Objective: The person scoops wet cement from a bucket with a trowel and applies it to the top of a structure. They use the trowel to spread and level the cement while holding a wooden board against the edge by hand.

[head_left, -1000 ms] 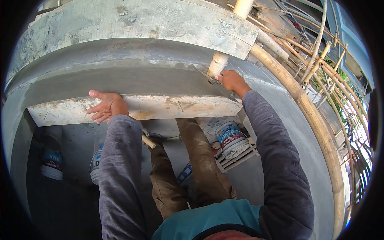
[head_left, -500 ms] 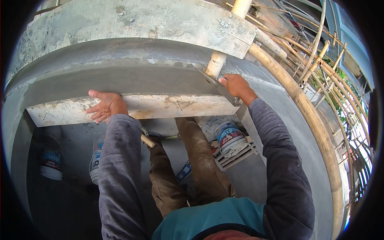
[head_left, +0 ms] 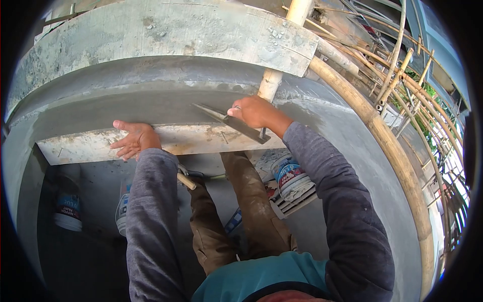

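Observation:
A long pale board [head_left: 193,140] with nails in it lies along the edge of a strip of smooth grey mortar [head_left: 151,108]. My left hand [head_left: 136,140] rests on the board's left part with its fingers spread. In my right hand [head_left: 251,111] is a metal trowel [head_left: 246,130], its pointed end toward the left over the mortar and its other end over the board. My right fingers are wrapped round the handle, which they mostly hide.
A thick concrete slab [head_left: 171,30] curves across the top. A bamboo post [head_left: 270,84] stands beyond my right hand, and a long bamboo pole [head_left: 382,136] runs down the right. Below are paint buckets [head_left: 292,176], [head_left: 68,209] and a wooden-handled tool [head_left: 186,180].
My right hand has moved left with the trowel, from beside the bamboo post to over the mortar and board. My left hand stays spread on the board.

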A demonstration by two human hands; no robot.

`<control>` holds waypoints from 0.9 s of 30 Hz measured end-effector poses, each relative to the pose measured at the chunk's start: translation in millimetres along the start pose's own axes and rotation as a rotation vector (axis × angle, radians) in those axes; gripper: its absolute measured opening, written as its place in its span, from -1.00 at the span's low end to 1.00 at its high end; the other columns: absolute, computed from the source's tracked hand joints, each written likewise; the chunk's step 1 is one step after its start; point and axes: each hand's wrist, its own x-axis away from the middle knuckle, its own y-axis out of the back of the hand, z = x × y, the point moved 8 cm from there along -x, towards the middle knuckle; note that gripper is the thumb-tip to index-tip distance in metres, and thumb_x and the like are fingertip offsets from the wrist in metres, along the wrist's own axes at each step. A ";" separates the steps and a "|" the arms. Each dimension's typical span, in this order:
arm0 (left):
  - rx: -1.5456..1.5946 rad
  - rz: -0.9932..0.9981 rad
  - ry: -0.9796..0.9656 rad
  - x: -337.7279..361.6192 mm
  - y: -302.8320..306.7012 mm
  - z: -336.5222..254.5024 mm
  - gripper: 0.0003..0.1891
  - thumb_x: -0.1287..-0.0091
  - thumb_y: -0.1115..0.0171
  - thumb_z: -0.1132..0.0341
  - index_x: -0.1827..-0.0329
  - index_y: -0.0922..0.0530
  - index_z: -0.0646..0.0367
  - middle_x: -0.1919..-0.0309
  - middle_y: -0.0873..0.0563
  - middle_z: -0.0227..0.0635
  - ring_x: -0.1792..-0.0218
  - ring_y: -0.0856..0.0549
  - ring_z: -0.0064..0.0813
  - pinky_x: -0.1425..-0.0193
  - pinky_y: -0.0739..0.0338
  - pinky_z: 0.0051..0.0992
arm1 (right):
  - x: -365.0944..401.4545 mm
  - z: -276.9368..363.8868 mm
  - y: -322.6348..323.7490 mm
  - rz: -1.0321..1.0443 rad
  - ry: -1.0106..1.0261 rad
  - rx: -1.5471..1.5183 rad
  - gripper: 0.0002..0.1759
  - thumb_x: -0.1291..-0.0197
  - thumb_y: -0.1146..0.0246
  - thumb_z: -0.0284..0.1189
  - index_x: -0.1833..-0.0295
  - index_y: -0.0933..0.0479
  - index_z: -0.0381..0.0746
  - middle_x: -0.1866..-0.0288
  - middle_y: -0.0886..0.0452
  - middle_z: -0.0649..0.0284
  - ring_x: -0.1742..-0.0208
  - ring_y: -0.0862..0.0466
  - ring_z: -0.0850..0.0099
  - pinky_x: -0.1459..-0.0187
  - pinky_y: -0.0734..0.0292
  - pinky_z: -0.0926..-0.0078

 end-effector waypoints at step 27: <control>-0.042 -0.024 -0.004 4.5 11.0 -0.9 0.22 -0.11 0.43 -0.73 -0.65 0.13 0.05 -0.61 0.18 0.09 -0.62 0.21 0.08 -0.61 0.24 0.10 | 12.4 -105.2 9.3 0.101 -0.049 -0.245 -0.42 -0.46 -0.02 0.07 -0.20 -0.57 -0.18 -0.03 -0.67 -0.07 -0.10 -0.64 0.10 -0.16 -0.48 0.23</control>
